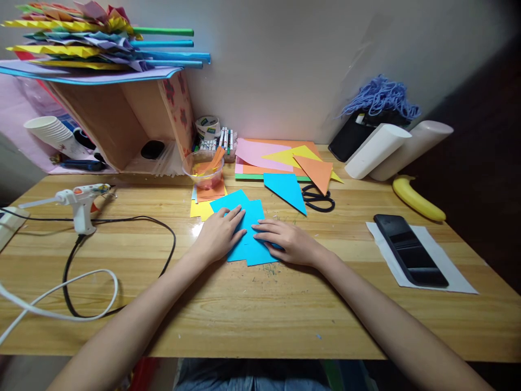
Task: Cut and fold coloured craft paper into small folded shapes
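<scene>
Several blue paper pieces [253,217] lie overlapping on the wooden table. My left hand [220,234] rests palm down on their left part, its fingers spread. From the right, my right hand [287,239] lies flat on the right part, fingers apart and pointing left. Neither hand grips anything. A separate blue piece with a slanted edge [287,190] lies just behind my right hand, beside black-handled scissors [319,200]. Yellow paper [197,209] and orange paper [211,193] sit behind my left hand, partly under a clear cup [207,176] of paper strips.
A glue gun [83,209] with looping cables stands at the left. Stacked colored sheets [264,157] lie at the back. A phone [409,250], a banana [417,200] and white rolls [376,152] are at the right. An open box [179,108] stands back left.
</scene>
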Tool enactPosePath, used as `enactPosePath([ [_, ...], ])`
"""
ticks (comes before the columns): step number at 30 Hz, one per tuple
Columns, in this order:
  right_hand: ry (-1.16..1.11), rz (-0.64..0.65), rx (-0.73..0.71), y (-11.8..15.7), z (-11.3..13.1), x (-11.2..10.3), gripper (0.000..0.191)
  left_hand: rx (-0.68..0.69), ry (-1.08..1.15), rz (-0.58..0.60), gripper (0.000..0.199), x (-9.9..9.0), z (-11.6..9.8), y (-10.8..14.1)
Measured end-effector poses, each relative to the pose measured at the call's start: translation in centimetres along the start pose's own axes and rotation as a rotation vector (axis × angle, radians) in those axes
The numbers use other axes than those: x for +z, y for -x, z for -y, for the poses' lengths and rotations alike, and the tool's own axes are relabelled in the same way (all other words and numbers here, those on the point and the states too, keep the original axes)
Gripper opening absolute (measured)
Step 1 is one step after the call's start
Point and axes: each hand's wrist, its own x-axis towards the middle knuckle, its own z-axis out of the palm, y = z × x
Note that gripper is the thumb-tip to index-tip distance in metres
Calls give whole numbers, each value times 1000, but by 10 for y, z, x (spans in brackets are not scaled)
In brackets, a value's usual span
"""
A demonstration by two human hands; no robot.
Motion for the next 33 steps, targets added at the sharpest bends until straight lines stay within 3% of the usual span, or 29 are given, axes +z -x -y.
enactPosePath([
  [13, -1, 9, 0, -1, 0, 0, 30, -1, 9, 12, 50, -1, -2, 0],
  [25, 0, 72, 105, -3, 5, 2, 40, -15, -13, 17, 47, -1, -3, 1],
  [33, 2, 114, 178, -18, 9, 1, 40, -13, 21, 35, 49, -3, -4, 0],
])
